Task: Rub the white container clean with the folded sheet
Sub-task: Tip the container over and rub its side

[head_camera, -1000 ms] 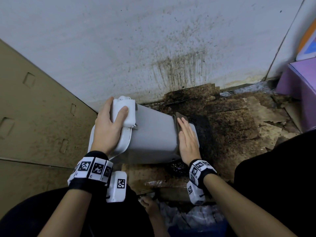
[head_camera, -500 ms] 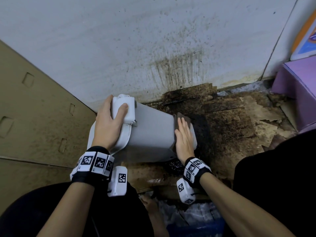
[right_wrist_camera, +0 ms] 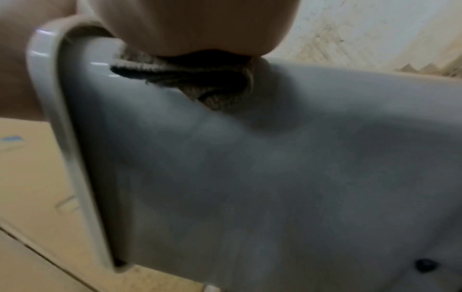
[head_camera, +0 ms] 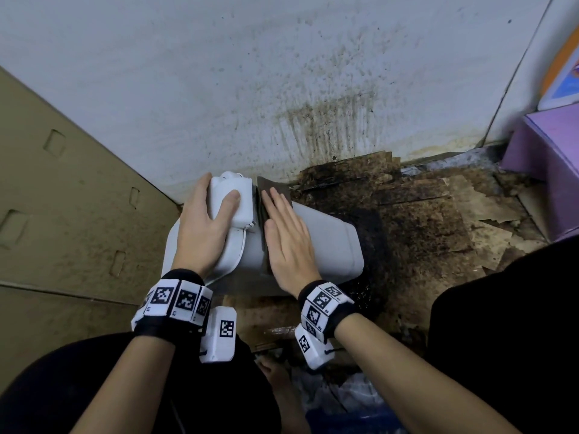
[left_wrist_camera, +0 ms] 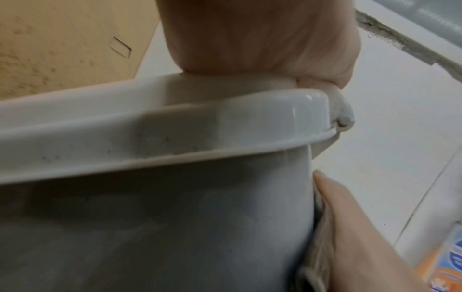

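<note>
The white container (head_camera: 329, 242) lies on its side on the dirty floor, its lid end to the left. My left hand (head_camera: 206, 223) grips the white lid block (head_camera: 230, 200), thumb on one side and fingers over the far side. My right hand (head_camera: 289, 242) lies flat, fingers straight, pressing the folded brown sheet (head_camera: 269, 187) against the container's upper side close to the lid rim. In the right wrist view the sheet (right_wrist_camera: 200, 79) bunches under my palm on the container wall (right_wrist_camera: 275, 177). The left wrist view shows the lid rim (left_wrist_camera: 175, 130) and the right hand's fingers (left_wrist_camera: 350, 217).
A stained white wall (head_camera: 282, 89) stands right behind the container. Brown cardboard (head_camera: 62, 214) leans at the left. Dark, soiled cardboard scraps (head_camera: 423, 220) cover the floor to the right. A purple box (head_camera: 551, 158) sits at the far right. My dark-clothed knees are at the bottom.
My right hand slid the sheet along the container from its base end on the right to beside the lid. The left hand kept its grip on the lid block.
</note>
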Available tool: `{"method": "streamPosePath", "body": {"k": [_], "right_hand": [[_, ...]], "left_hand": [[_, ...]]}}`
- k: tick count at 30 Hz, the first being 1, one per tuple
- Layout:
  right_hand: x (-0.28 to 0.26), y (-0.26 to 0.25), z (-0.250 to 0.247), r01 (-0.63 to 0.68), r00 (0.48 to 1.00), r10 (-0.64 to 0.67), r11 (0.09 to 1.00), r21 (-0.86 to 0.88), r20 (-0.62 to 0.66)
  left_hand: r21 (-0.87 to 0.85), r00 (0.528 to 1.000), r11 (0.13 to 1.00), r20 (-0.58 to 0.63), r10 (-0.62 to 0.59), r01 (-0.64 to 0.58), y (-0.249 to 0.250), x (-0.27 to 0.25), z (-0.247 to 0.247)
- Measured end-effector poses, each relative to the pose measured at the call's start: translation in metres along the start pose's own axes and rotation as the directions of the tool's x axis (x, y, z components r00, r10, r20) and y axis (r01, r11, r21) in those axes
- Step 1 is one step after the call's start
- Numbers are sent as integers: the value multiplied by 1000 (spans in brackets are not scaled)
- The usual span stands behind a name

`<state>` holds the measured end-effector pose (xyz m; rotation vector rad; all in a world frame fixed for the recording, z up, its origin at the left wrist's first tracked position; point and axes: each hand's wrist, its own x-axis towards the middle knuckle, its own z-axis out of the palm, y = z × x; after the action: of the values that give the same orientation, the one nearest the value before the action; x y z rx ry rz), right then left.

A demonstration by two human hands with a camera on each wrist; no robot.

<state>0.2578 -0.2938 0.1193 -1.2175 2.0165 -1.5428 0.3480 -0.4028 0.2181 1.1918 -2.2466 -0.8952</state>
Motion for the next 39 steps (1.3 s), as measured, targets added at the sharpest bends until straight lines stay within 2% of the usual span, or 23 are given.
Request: {"method": "streamPosePath", "body": {"k": [4,7,11,14,16,24,26,28,30,33,36,39], "right_hand": [[-1,23,-8,42,999,-40,998,-54,29],[-12,57,-19,-11,999,13,998,-62,39],[-38,118,-35,-169,986,169,982,-84,-10],[-50,148,-43,-335,941,333,942,-28,-53],[-51,154,-47,-410,912,410,912,2,-27],[-37,129,-35,-493,866,496,868,55,-65],[-25,105,-30,-457,886,457,889,27,-81],[-9,70,-22,-364,930,364,931,11,-41],[4,34,-13,-264,964,265,962,63,6],[16,-5,-2,-167,985,160,975,146,61],[18,-19,2,-135,988,121,979,152,99],[12,-15,2,-60,997,58,997,48,46]], "left_hand": [[-33,1000,999,-4,-7,7,-3,2,-4],[-53,1000,998,-8,-21,20,-6,3,-6],[-65,1000,997,-6,-29,28,-7,2,-4],[-63,1000,998,-11,-27,26,-7,2,-5],[-57,1000,998,-11,-24,23,-7,2,-4],[-26,1000,1000,-6,-16,16,-8,3,-5],[-19,1000,1000,-1,-10,10,-7,3,-4],[-12,1000,1000,4,-14,14,-7,4,-4],[-9,1000,1000,8,-11,12,-8,4,-4],[-5,1000,1000,1,-1,1,-10,2,-4],[5,1000,1000,-4,4,-4,-11,0,-5],[-7,1000,1000,-8,1,-1,-12,1,-5]]}}
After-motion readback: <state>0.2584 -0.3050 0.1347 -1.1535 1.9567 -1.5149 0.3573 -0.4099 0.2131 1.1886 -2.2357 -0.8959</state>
